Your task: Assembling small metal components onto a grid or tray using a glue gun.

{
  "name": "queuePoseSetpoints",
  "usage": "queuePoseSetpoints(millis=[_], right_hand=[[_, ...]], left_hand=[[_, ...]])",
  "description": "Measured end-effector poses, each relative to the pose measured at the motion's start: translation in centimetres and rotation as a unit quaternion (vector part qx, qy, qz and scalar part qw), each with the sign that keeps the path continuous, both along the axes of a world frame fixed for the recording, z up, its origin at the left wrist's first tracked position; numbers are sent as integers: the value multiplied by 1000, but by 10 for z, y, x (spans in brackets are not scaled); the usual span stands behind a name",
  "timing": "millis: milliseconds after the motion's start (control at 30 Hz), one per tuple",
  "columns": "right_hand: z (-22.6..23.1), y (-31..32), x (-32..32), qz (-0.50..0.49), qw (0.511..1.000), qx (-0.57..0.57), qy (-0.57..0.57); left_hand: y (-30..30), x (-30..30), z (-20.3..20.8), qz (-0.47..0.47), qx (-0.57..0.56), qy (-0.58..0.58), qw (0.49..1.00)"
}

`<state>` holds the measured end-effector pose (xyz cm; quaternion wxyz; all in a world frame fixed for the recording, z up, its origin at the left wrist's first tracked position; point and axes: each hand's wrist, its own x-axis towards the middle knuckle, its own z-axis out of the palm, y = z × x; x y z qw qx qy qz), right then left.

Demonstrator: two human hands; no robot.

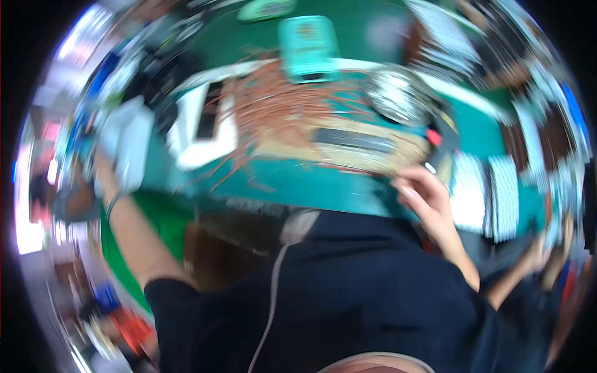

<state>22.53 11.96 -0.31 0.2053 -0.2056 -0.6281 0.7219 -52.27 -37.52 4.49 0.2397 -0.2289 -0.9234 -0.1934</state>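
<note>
My left arm reaches out to the far left, and my left hand (104,168) is at the side of a pale translucent container or bag (129,143). Motion smears its fingers, so its grip does not show. Over the front edge of the green table, my right hand (426,199) is curled with thumb and fingertips together; anything between them is too small or blurred to make out. Just beyond it lies a tan board (286,140) with a dark grey bar (354,140) on it. A spread of thin copper-coloured wires (280,99) lies behind the board.
A turquoise case (308,46) stands at the back. A shiny round metal dish (398,93) sits right of the wires. On the left is a white tray (193,152) with a dark strip. Striped white stacks (485,193) lie at right, near another person's arm (519,267).
</note>
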Motion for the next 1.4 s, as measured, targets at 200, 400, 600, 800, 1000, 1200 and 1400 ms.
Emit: queuePoseSetpoints(millis=[200,400,600,800,1000,1200,1400], right_hand=[[12,26,64,-292,841,436,-129],[-8,66,175,-395,549,601,-427],[-10,72,185,-374,631,510,-449],[-5,69,183,-373,706,427,-424],[0,45,173,-351,592,558,-464],[20,49,174,-316,680,506,-426],[27,48,181,-481,515,623,-338]], left_hand=[[152,31,-15,102,-116,-316,936],[172,53,-46,-32,-163,-98,981],[236,121,-16,-137,-48,-35,989],[349,338,15,-395,72,-221,889],[411,448,9,-618,-57,-146,771],[410,473,8,-635,-32,-212,742],[407,476,6,-637,3,-243,732]])
